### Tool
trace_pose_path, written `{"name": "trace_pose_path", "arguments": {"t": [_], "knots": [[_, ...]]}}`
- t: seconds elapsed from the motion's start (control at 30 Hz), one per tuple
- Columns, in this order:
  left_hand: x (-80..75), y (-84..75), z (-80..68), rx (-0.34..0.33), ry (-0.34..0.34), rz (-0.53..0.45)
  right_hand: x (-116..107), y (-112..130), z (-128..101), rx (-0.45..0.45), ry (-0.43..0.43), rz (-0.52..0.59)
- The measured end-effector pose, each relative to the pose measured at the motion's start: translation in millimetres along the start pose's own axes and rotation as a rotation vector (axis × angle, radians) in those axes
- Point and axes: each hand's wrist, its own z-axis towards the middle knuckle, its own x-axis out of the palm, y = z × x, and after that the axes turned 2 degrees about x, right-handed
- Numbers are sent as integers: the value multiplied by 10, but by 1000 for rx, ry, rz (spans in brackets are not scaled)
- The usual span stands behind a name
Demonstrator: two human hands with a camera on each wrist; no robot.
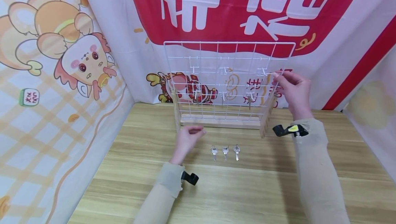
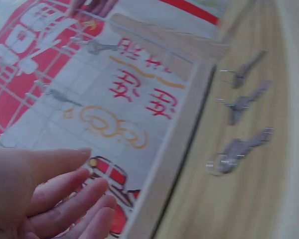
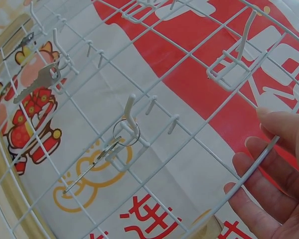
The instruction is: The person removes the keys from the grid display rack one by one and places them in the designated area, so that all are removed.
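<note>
A white wire grid rack (image 1: 217, 85) stands in wooden feet. My right hand (image 1: 294, 88) grips its right edge; in the right wrist view the thumb (image 3: 281, 124) and fingertips lie along the outer wire. White hooks form two rows on the grid. From the lower row hang three keys, including one at the right (image 1: 250, 103) and one on a ring (image 3: 92, 164). My left hand (image 1: 187, 140) is over the table before the rack's left foot, fingers loosely bent and holding nothing. Three silver keys with rings lie in a row on the table: left (image 1: 214, 153), middle (image 1: 225, 153), right (image 1: 237, 152).
The wood-grain table (image 1: 235, 196) spreads in front of the rack. Behind it hangs a red and white printed cloth (image 1: 139, 52), and another patterned cloth (image 1: 46, 114) borders the left side. A wooden bar (image 1: 221, 122) runs along the rack's base.
</note>
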Motion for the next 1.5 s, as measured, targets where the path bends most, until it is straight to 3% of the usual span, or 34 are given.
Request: {"name": "trace_pose_path", "arguments": {"t": [0.13, 0.6, 1.03, 1.5], "knots": [[-119, -159, 117, 73, -82, -55, 0, 0, -6, 2, -3, -4], [-295, -466, 501, 189, -277, -141, -7, 17, 6, 8, 13, -27], [-276, -496, 725, 247, -323, -99, -20, 19, 33, 30, 14, -33], [-272, -505, 766, 223, -337, -51, -23, 18, 43, 35, 18, -25]]}}
